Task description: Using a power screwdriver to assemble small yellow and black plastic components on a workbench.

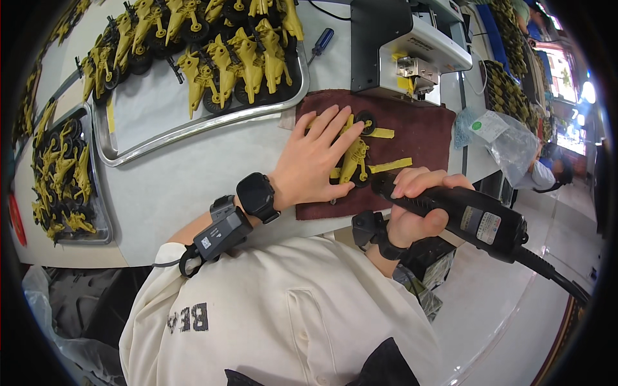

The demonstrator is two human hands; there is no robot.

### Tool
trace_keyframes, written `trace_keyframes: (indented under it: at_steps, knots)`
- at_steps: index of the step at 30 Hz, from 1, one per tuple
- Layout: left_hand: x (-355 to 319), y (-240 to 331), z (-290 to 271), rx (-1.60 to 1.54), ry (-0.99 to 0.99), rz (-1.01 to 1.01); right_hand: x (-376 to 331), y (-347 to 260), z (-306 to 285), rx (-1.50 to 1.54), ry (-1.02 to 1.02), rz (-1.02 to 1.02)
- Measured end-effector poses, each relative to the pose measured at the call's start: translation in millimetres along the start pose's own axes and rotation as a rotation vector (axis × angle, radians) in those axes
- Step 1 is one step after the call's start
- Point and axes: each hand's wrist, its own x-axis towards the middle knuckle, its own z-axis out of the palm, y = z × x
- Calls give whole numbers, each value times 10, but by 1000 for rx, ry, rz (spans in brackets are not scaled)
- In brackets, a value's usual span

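On a dark red cloth [425, 125] lies a yellow toy motorbike [353, 158] with black wheels. My left hand [320, 149] rests over its left side with fingers stretched out and hides part of it. Strips of yellow tape [391, 165] lie at the toy's right, apparently against the cloth. My right hand [418, 199] is wrapped round a thick black corded hand tool [479, 219]. The tool's front end points at the toy, close to its lower right; I cannot make out the tip or whether it touches.
A metal tray [193, 143] at the far left holds rows of similar toy motorbikes, and a smaller tray [103, 219] holds more. A blue screwdriver [322, 44] lies beside a grey-and-black machine [386, 58] behind the cloth. A plastic bag [508, 148] is at right, near another person [550, 170].
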Motion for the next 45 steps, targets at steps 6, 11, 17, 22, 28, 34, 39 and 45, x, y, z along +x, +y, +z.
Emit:
trace_keyframes:
  at_steps: [6,11,17,22,28,34,39,45]
  knots:
    - [-4,-25,-4,8,-7,-7,452,-129,-214,216,-4,-70]
    - [-6,1,-17,23,-25,5,1205,-58,102,-165,293,-273]
    - [2,-8,-25,0,-18,28,1267,130,95,-190,170,-136]
    - [-23,-5,-10,-3,2,21,579,-166,123,98,-179,-125]
    - [-36,-24,12,-10,14,24,106,-232,206,104,-247,-91]
    - [-39,-26,1,-9,-3,23,-7,-107,260,166,-245,40]
    - [-40,-25,25,-9,12,35,-71,-34,249,171,-295,98]
    - [-21,-36,-33,-77,99,48,41,-263,266,196,-6,-68]
